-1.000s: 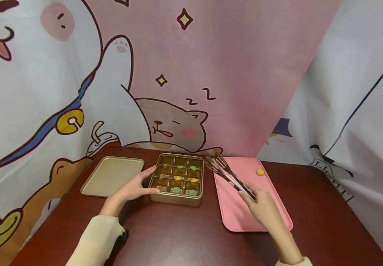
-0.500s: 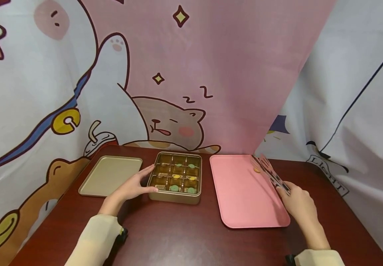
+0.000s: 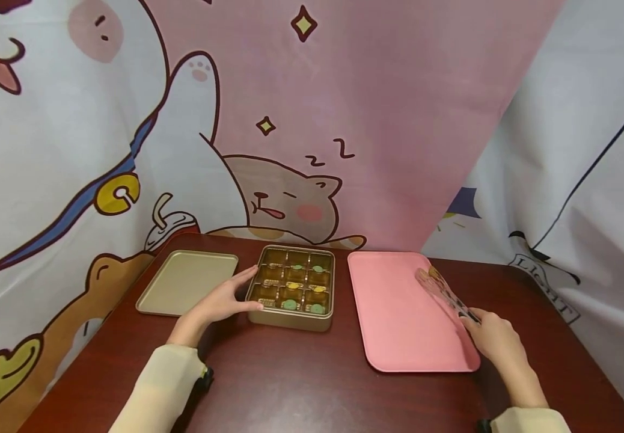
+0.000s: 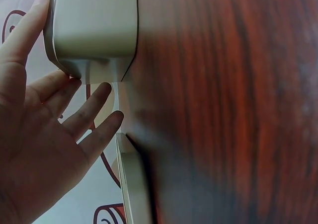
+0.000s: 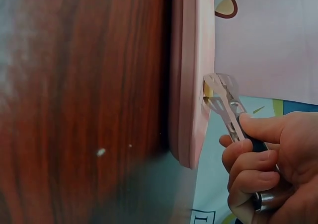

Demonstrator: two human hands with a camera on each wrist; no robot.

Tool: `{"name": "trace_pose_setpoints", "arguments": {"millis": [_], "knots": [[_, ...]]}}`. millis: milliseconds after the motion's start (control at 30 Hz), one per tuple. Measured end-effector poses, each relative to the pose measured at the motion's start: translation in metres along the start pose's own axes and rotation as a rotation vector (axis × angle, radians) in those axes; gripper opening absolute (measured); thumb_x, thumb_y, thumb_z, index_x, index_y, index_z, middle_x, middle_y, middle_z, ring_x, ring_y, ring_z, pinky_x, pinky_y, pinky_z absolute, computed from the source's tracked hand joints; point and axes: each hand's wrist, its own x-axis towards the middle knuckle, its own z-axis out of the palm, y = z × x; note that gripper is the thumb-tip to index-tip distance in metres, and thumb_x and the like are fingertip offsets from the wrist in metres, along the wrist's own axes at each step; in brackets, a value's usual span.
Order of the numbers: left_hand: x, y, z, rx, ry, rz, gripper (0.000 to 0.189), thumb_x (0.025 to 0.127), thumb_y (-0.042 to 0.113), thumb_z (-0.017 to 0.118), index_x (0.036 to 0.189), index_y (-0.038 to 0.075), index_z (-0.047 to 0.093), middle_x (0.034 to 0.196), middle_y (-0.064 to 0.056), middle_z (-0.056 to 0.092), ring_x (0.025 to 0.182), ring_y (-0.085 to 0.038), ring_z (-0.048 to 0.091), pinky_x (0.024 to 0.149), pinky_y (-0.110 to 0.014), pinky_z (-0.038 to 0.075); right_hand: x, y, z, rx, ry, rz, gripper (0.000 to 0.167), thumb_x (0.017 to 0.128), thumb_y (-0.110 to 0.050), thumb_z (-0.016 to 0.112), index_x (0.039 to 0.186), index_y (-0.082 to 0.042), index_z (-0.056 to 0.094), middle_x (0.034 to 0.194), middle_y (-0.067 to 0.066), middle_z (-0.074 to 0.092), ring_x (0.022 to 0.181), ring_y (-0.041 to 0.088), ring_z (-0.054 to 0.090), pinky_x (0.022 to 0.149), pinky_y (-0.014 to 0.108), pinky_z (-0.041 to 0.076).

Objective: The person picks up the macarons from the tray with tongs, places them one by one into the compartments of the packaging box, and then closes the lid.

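My left hand (image 3: 222,302) touches the left side and front corner of a gold tin (image 3: 290,321), its fingers spread and fairly straight. Inside the tin a divided insert holds green pieces (image 3: 290,305) in several compartments and yellow pieces (image 3: 319,289) in two. On the right, my right hand (image 3: 498,337) grips metal tongs (image 3: 447,293) with fingers curled round the dark handle. The tongs' heads reach down to a round yellow piece (image 5: 207,89) at the far right of the pink tray (image 3: 415,325). Whether they pinch it is hard to tell.
A flat gold lid (image 3: 187,282) lies on the dark red wooden table (image 3: 301,379), left of the tin. A cartoon-printed curtain (image 3: 388,120) hangs close behind the table and along both sides.
My right hand has carried the tongs from between the tin and tray rightward to the yellow piece, then lowered them; their heads have drawn closer together. My left hand stays at the tin.
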Motion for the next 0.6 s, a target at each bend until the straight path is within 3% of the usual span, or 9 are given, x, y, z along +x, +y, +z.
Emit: {"name": "trace_pose_setpoints", "arguments": {"millis": [167,400,600], "knots": [[0.0007,-0.0003,0.0020,-0.005,0.005,-0.011,0.096,0.083,0.036,0.080,0.157,0.002,0.028,0.164,-0.020,0.026,0.150,-0.043,0.024,0.116,-0.064,0.026,0.0027,0.0007,-0.0033,0.007,-0.020,0.014,0.062,0.103,-0.037,0.051,0.142,0.011,0.044,0.139,0.042,0.043,0.122,0.062,0.045,0.094,0.071,0.041],[0.0024,0.0002,0.0066,-0.019,-0.009,-0.012,0.096,0.084,0.036,0.080,0.157,0.003,0.028,0.164,-0.019,0.025,0.151,-0.042,0.023,0.117,-0.063,0.025,-0.0027,0.0052,-0.0019,0.019,0.001,0.005,0.056,0.101,-0.034,0.054,0.139,0.008,0.050,0.134,0.042,0.047,0.116,0.062,0.050,0.085,0.070,0.045],[0.0025,0.0001,0.0023,-0.019,0.001,-0.023,0.096,0.084,0.035,0.080,0.157,0.002,0.028,0.164,-0.020,0.024,0.151,-0.043,0.022,0.117,-0.065,0.024,-0.0027,0.0031,-0.0003,0.028,0.036,-0.008,0.052,0.102,-0.033,0.054,0.138,0.004,0.053,0.133,0.041,0.049,0.115,0.062,0.051,0.083,0.069,0.045]]}}
